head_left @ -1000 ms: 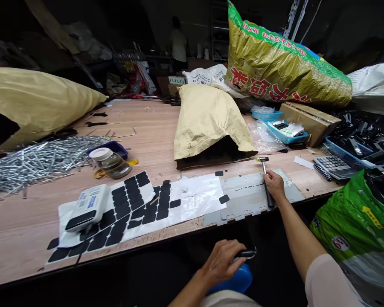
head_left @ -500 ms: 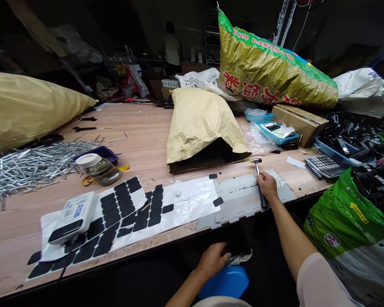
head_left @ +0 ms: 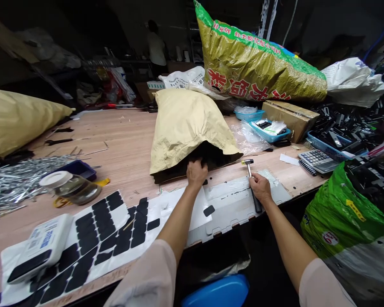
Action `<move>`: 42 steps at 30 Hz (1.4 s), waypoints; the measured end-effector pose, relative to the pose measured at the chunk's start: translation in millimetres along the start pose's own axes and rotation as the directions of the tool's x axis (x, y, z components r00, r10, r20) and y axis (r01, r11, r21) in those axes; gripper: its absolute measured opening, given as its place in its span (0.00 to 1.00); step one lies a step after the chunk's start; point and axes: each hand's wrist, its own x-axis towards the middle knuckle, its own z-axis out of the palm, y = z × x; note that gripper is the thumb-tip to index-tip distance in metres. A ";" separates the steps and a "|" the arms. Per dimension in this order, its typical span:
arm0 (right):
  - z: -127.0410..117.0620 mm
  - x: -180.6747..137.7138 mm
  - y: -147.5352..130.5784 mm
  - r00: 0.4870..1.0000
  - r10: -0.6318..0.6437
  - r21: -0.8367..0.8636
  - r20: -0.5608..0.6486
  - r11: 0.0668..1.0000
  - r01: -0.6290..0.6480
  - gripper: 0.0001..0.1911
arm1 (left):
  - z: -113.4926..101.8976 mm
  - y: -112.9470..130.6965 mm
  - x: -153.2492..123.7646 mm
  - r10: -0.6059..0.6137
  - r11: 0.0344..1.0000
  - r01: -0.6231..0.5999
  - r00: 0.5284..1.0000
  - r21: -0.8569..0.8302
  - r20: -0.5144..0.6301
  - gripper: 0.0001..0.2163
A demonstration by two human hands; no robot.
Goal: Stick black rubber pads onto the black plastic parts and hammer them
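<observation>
Reach changed: left hand (head_left: 196, 172), held low below the surface (head_left: 121, 145) edge half a second ago, is now stretched over the grey plate (head_left: 237, 202) to the dark mouth of the tan sack (head_left: 185, 123), mid-scene. Fingertips are hidden in the opening, so whether anything is pinched cannot be told. Hammer (head_left: 249, 169) is kept clamped in the right hand (head_left: 260, 187), laid on the plate's right part as before. Black pad sheet (head_left: 115, 226), near left, is untouched.

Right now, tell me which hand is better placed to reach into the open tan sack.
Left, probably. The left hand rests at the dark mouth of the tan sack; the right hand grips the hammer, farther right.
</observation>
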 end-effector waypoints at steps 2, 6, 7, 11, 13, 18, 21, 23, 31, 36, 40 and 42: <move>1.0 0.4 -0.1 1.000 -0.003 -0.003 -0.004 1.000 0.003 0.18 | 5.8 -12.8 18.2 -0.067 0.993 0.063 0.997 0.096 0.030 0.17; 2.1 0.7 -0.6 1.000 -0.013 -0.007 -0.008 1.000 0.013 0.18 | 15.6 -29.3 33.8 -0.090 0.986 0.084 0.995 0.141 0.034 0.10; 2.1 0.7 -0.9 1.000 -0.015 -0.007 -0.008 1.000 0.015 0.18 | 16.3 -30.2 34.9 -0.084 0.984 0.078 0.996 0.160 0.035 0.09; 1.3 0.2 -2.2 1.000 -0.009 -0.007 -0.014 1.000 0.009 0.18 | 6.4 -21.2 22.8 -0.044 0.974 0.032 0.998 0.225 0.050 0.12; 0.5 -0.4 -3.2 1.000 -0.008 -0.008 -0.016 1.000 0.008 0.18 | -2.3 -12.9 2.8 0.008 0.978 -0.018 0.999 0.208 0.050 0.13; -1.7 -1.7 -6.1 1.000 -0.009 -0.014 -0.008 1.000 0.009 0.17 | -8.0 -1.0 -70.8 0.221 0.966 -0.242 0.954 0.090 0.201 0.07; -2.4 -2.0 -6.1 1.000 0.003 -0.018 -0.005 1.000 -0.003 0.16 | 0.7 -5.4 -99.1 0.265 0.955 -0.293 0.919 0.053 0.293 0.06; -2.2 -1.9 -5.0 1.000 0.003 -0.022 -0.005 1.000 -0.003 0.16 | 5.5 -12.2 -104.7 0.270 0.957 -0.290 0.915 0.024 0.299 0.08; -5.1 -2.0 -6.4 1.000 0.009 0.080 0.010 0.997 -0.010 0.20 | 8.8 -31.1 -98.6 0.275 0.959 -0.245 0.927 -0.145 0.253 0.08; -13.0 -34.9 -20.0 0.994 -0.082 0.211 0.075 0.975 0.065 0.25 | 14.1 -31.2 -99.5 0.273 0.959 -0.243 0.928 -0.144 0.253 0.09; -14.2 -74.8 -31.6 0.964 -0.241 0.088 0.113 0.969 0.232 0.21 | 15.8 -31.2 -99.9 0.279 0.958 -0.255 0.933 -0.129 0.227 0.10; -12.4 -88.5 -35.3 0.945 -0.306 0.023 0.111 0.952 0.306 0.20 | 16.3 -31.4 -100.1 0.274 0.960 -0.253 0.935 -0.120 0.223 0.10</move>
